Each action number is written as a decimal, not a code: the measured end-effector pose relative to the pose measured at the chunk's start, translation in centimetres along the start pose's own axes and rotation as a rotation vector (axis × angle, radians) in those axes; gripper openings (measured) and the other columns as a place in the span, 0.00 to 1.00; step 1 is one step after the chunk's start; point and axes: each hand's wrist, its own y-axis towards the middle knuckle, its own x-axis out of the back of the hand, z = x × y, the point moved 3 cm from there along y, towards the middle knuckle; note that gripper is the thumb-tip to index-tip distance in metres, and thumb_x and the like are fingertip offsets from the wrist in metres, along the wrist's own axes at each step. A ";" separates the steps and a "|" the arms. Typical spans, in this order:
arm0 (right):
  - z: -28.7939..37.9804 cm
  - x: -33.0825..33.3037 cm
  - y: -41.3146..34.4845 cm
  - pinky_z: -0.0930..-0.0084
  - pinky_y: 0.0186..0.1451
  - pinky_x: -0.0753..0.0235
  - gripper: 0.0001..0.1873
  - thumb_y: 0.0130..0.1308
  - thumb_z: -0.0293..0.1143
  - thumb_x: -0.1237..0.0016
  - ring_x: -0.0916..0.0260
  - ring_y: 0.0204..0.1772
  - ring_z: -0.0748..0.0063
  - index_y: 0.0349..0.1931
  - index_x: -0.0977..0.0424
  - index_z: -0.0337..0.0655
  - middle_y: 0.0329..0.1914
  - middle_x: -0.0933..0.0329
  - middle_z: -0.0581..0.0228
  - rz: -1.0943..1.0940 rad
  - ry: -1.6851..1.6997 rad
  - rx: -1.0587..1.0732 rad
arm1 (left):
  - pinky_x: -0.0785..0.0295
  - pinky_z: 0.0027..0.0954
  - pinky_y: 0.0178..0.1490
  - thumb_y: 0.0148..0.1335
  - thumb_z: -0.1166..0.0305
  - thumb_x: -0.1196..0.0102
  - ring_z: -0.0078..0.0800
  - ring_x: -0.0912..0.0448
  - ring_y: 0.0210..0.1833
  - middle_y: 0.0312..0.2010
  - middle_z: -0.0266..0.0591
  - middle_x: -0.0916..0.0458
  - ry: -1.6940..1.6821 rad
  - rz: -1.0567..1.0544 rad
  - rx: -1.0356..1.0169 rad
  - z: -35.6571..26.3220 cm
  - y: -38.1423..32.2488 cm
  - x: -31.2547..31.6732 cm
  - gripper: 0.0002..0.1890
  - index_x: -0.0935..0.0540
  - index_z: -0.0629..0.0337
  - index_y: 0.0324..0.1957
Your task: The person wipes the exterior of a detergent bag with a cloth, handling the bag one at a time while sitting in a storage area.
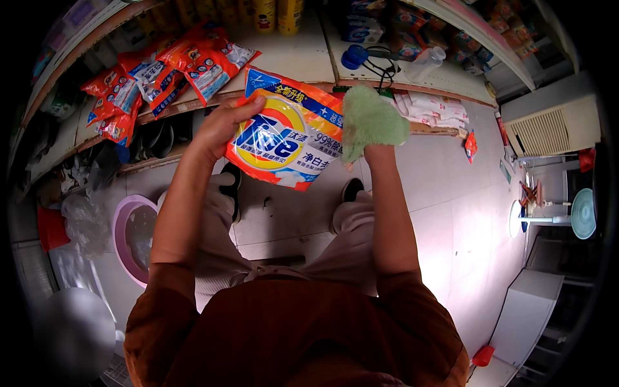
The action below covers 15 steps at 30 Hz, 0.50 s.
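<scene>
An orange bag of Tide laundry detergent [285,135] is held up flat in front of me. My left hand [232,121] grips its left edge, the thumb lying on the printed face. A fuzzy green cloth [370,121] drapes over my right hand [379,149] and meets the bag's right edge; the fingers are mostly hidden beneath it. Several more orange detergent bags [179,67] lie in a loose pile on the shelf [295,58] at the upper left.
Yellow bottles [290,17] stand at the back of the shelf. To the right are a blue lid [354,55], a black cable [382,67] and a clear plastic bottle [426,63]. A pink basin [123,242] sits on the floor at left, near a red bucket [52,228].
</scene>
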 end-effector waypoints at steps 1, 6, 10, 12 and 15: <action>0.7 0.6 0.7 0.66 0.53 0.31 0.21 0.61 0.37 0.54 0.30 0.51 0.61 0.54 0.32 0.43 0.50 0.27 0.60 0.082 -0.131 -0.057 | 0.19 0.29 0.36 0.59 0.62 0.43 0.31 0.17 0.33 0.37 0.50 0.18 -0.004 -0.007 -0.002 0.1 -0.1 0.0 0.21 0.26 0.73 0.45; -4.3 0.4 0.7 0.69 0.45 0.27 0.21 0.63 0.37 0.53 0.27 0.44 0.66 0.54 0.33 0.38 0.47 0.26 0.62 -0.128 0.910 -0.601 | 0.20 0.27 0.35 0.59 0.61 0.43 0.28 0.17 0.31 0.35 0.47 0.18 0.065 -0.011 0.005 0.2 0.1 0.4 0.21 0.25 0.71 0.45; -3.1 -0.4 -0.1 0.72 0.48 0.29 0.24 0.59 0.38 0.49 0.29 0.48 0.68 0.55 0.33 0.39 0.49 0.27 0.62 0.109 0.242 -0.102 | 0.20 0.27 0.36 0.58 0.61 0.42 0.29 0.17 0.31 0.35 0.47 0.18 0.116 -0.007 0.079 0.7 0.2 0.6 0.21 0.25 0.71 0.44; 0.2 -0.1 -1.3 0.73 0.50 0.29 0.24 0.59 0.37 0.48 0.30 0.50 0.68 0.54 0.33 0.40 0.50 0.28 0.62 0.124 0.332 0.065 | 0.20 0.26 0.36 0.58 0.61 0.42 0.28 0.17 0.30 0.35 0.46 0.18 0.161 0.001 0.095 0.9 0.2 0.3 0.21 0.25 0.70 0.45; 3.5 -1.2 -0.9 0.68 0.50 0.29 0.19 0.55 0.36 0.49 0.30 0.52 0.63 0.49 0.27 0.47 0.51 0.28 0.61 0.070 -0.157 0.557 | 0.20 0.25 0.35 0.58 0.60 0.41 0.27 0.17 0.30 0.35 0.45 0.18 0.180 0.007 0.102 1.0 0.3 -0.3 0.21 0.25 0.69 0.45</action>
